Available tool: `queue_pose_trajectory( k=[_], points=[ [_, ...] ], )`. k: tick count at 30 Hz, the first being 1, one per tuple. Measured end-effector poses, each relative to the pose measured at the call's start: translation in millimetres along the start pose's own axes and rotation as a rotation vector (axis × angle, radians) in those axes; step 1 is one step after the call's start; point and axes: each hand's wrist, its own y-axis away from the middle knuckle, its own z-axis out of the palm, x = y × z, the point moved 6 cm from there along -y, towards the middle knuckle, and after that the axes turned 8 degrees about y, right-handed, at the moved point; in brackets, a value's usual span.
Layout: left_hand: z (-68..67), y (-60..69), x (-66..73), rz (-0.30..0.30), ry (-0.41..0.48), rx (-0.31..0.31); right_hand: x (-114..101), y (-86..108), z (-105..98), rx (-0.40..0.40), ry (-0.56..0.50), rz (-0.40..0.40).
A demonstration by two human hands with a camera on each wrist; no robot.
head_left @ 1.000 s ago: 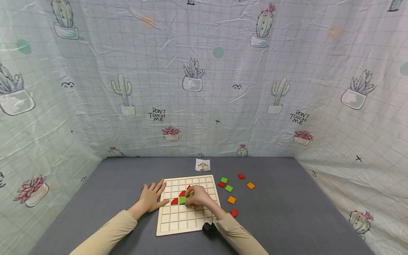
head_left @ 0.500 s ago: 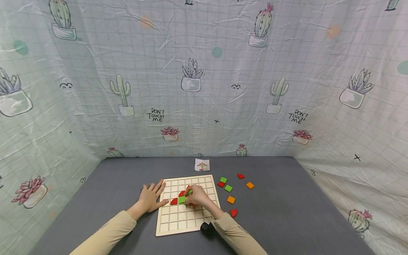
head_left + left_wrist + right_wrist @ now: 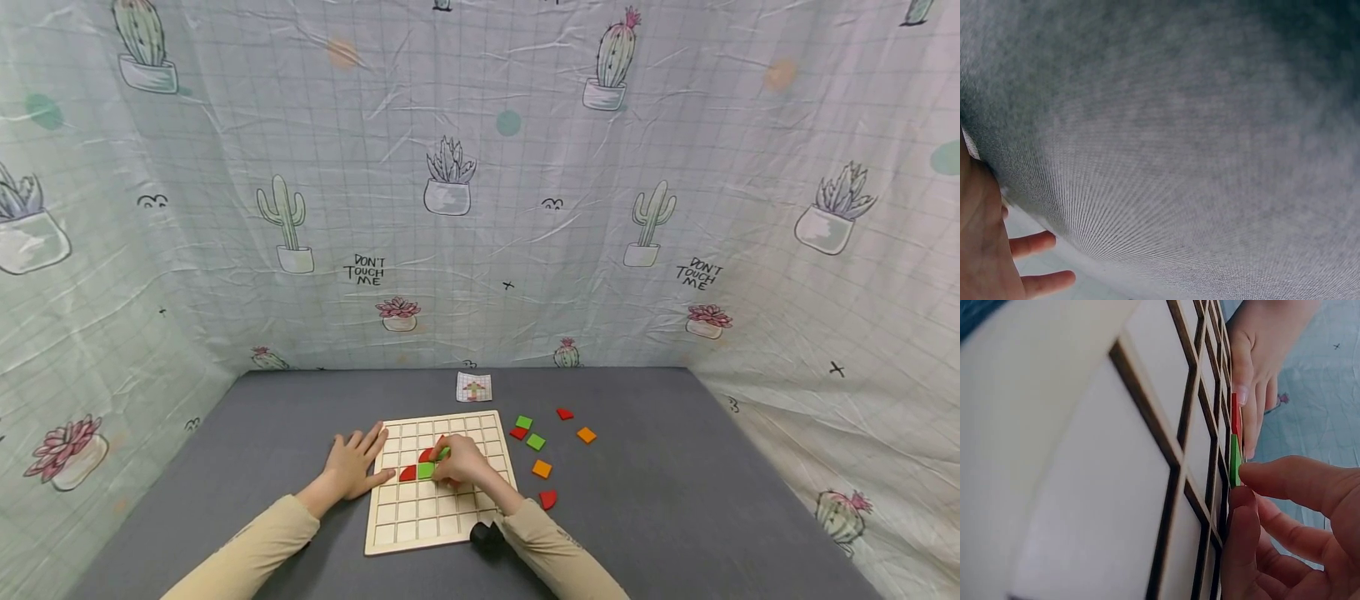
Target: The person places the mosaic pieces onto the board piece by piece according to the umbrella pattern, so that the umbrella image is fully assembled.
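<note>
A pale wooden grid board [image 3: 405, 530] lies on the grey table. My left hand [image 3: 348, 468] rests with spread fingers at its left edge, thumb on the board; the left wrist view shows only part of this hand [image 3: 982, 244]. Over the board's middle, my right hand [image 3: 467, 461] pinches a green square tile [image 3: 444, 453], mostly covered by its fingers. Left of these fingers sit another green tile [image 3: 425, 471] and a rounded red tile [image 3: 408, 473], with more red pieces [image 3: 426, 455] above. In the right wrist view, the thumb touches a green tile's edge [image 3: 1235, 464] beside a red one [image 3: 1235, 415].
Loose green tiles [image 3: 536, 442], orange tiles [image 3: 542, 469] and red rounded tiles [image 3: 548, 499] lie right of the board. A small pattern card [image 3: 474, 387] is behind it. A black object [image 3: 486, 536] is by my right wrist. A cactus-print curtain [image 3: 510, 192] surrounds the table.
The head view has shifted slightly, so everything sits a little further left. Both hands keep nearly the same place on the board, and no tile has visibly moved.
</note>
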Motion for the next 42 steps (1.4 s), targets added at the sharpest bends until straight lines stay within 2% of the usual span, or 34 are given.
queue_pose_trajectory(
  k=[14,24,33,39,42],
  points=[
    [-1.8,2.0,0.0,0.006,0.008,0.003,6.6,11.0,-18.1,-0.023,0.001,-0.136],
    [-1.2,1.2,-0.6,0.004,-0.012,-0.016,16.3,31.7,-42.9,-0.047,0.037,-0.168],
    [-1.0,0.6,0.4,0.007,-0.004,-0.021,47.7,56.6,-76.1,-0.019,0.075,-0.104],
    [0.1,0.0,-0.6,0.003,-0.004,-0.014,75.3,63.2,-94.8,0.032,0.139,-0.058],
    [1.0,0.4,-0.4,0.001,-0.017,-0.011,88.1,64.9,-103.1,0.046,0.134,-0.022]
  ],
)
